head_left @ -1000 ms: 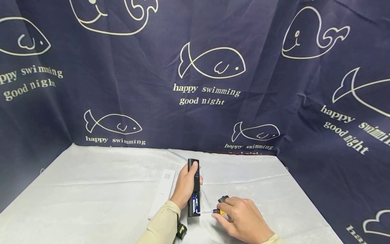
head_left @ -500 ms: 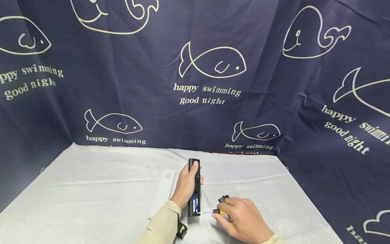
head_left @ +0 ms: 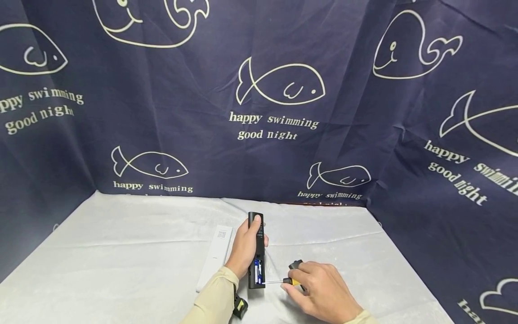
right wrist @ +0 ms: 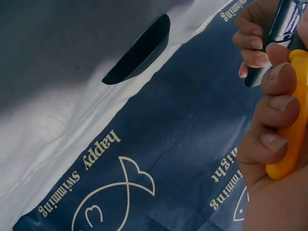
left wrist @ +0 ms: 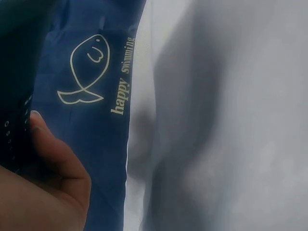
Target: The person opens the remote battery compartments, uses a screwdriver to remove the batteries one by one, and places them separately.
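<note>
Screwdriver, partly hidden by right hand, seemingly touches remote.

Left hand grips, left thumb extended forward; left forearm slants inward, wrist apparently straight. Right hand grips, right fingers curled.

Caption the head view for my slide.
Left hand holds a black remote, batteries exposed, while the right hand grips a yellow-handled screwdriver.

In your left hand is the remote, 2 batteries inside it — right of that, the screwdriver in your right hand. Left of both, a box lies on the counter; curtain behind.
</note>
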Action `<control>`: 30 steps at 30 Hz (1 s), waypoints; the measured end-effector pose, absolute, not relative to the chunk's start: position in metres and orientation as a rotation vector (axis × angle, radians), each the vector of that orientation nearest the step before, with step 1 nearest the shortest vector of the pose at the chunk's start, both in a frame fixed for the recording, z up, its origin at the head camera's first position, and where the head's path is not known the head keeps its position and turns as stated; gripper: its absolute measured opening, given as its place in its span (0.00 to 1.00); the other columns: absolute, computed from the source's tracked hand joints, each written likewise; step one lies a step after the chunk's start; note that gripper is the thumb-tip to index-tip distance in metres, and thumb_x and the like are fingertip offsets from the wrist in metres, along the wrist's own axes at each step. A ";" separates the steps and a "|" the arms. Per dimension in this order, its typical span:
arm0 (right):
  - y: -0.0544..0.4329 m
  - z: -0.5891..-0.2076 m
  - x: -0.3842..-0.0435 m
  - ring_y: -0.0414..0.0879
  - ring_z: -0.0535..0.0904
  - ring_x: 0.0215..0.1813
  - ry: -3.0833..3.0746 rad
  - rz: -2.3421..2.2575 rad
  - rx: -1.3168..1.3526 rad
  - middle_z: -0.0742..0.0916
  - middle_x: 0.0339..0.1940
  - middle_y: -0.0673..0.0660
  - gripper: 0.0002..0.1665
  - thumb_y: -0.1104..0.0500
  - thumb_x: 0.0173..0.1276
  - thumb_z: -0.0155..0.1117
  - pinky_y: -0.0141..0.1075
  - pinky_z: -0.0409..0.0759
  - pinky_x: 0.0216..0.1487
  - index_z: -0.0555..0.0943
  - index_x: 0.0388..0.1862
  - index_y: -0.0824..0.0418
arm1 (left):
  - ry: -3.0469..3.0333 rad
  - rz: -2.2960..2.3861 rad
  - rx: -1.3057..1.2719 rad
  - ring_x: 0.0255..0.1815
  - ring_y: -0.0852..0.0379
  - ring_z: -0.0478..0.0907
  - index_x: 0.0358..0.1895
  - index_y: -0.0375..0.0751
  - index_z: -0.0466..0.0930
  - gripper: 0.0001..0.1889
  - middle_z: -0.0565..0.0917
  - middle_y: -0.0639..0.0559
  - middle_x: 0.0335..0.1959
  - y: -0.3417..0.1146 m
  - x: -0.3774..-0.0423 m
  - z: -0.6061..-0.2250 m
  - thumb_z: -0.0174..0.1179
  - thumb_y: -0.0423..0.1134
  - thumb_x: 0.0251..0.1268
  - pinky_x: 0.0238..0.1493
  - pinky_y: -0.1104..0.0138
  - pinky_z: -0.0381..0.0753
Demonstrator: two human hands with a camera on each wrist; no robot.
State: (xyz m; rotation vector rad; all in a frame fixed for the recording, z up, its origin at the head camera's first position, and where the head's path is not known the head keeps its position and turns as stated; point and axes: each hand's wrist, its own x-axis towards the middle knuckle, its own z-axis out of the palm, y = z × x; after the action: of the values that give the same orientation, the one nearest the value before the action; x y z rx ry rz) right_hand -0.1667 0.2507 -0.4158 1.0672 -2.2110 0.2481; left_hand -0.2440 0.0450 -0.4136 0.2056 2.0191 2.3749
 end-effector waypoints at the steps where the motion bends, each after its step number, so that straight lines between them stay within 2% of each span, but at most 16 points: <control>1: 0.250 -0.416 -0.167 0.28 0.64 0.22 -2.214 0.252 1.071 0.74 0.21 0.38 0.11 0.45 0.65 0.70 0.24 0.64 0.19 0.83 0.27 0.48 | 2.015 2.375 0.212 0.21 0.57 0.72 0.50 0.33 0.75 0.22 0.78 0.48 0.20 0.044 -0.241 -0.409 0.42 0.51 0.83 0.26 0.68 0.71; 4: 0.250 -0.416 -0.166 0.28 0.63 0.22 -2.218 0.260 1.080 0.73 0.21 0.38 0.11 0.44 0.65 0.70 0.23 0.63 0.20 0.83 0.27 0.47 | 2.001 2.373 0.234 0.20 0.57 0.71 0.50 0.34 0.75 0.22 0.78 0.47 0.20 0.043 -0.240 -0.408 0.41 0.50 0.83 0.26 0.68 0.72; 8: 0.249 -0.416 -0.166 0.28 0.62 0.22 -2.227 0.249 1.072 0.72 0.21 0.37 0.12 0.43 0.65 0.70 0.24 0.63 0.19 0.83 0.27 0.47 | 2.004 2.366 0.272 0.20 0.57 0.72 0.50 0.37 0.76 0.25 0.79 0.48 0.20 0.045 -0.247 -0.418 0.44 0.58 0.80 0.25 0.68 0.72; 11: 0.249 -0.416 -0.166 0.28 0.62 0.22 -2.247 0.221 1.071 0.71 0.21 0.37 0.11 0.44 0.65 0.70 0.25 0.64 0.19 0.83 0.27 0.47 | 2.029 2.338 0.301 0.20 0.57 0.72 0.50 0.37 0.75 0.26 0.79 0.47 0.20 0.045 -0.247 -0.418 0.44 0.60 0.79 0.25 0.68 0.72; 17: 0.247 -0.417 -0.167 0.30 0.63 0.22 -2.246 0.209 1.108 0.71 0.22 0.38 0.09 0.47 0.64 0.73 0.26 0.64 0.20 0.82 0.29 0.46 | 2.074 2.324 0.292 0.19 0.57 0.71 0.49 0.37 0.75 0.27 0.78 0.48 0.18 0.046 -0.248 -0.419 0.43 0.60 0.80 0.24 0.68 0.71; 25: 0.246 -0.417 -0.169 0.32 0.65 0.23 -2.192 0.188 1.114 0.72 0.23 0.40 0.09 0.47 0.67 0.70 0.26 0.65 0.21 0.82 0.31 0.48 | 2.069 2.342 0.237 0.19 0.57 0.71 0.50 0.33 0.74 0.28 0.78 0.49 0.18 0.045 -0.250 -0.419 0.42 0.59 0.80 0.24 0.67 0.71; 30: 0.245 -0.417 -0.167 0.33 0.65 0.22 -2.172 0.181 1.099 0.72 0.23 0.41 0.10 0.46 0.68 0.68 0.27 0.64 0.20 0.82 0.31 0.49 | 2.051 2.361 0.164 0.19 0.57 0.71 0.48 0.34 0.73 0.26 0.78 0.48 0.19 0.044 -0.248 -0.419 0.42 0.57 0.81 0.25 0.67 0.71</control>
State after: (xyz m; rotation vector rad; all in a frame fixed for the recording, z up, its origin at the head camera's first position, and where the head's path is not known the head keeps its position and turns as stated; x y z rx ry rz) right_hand -0.1670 0.2449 -0.4171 1.0987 -2.1724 0.1813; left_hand -0.2481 0.0445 -0.4187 0.1642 2.0508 2.3611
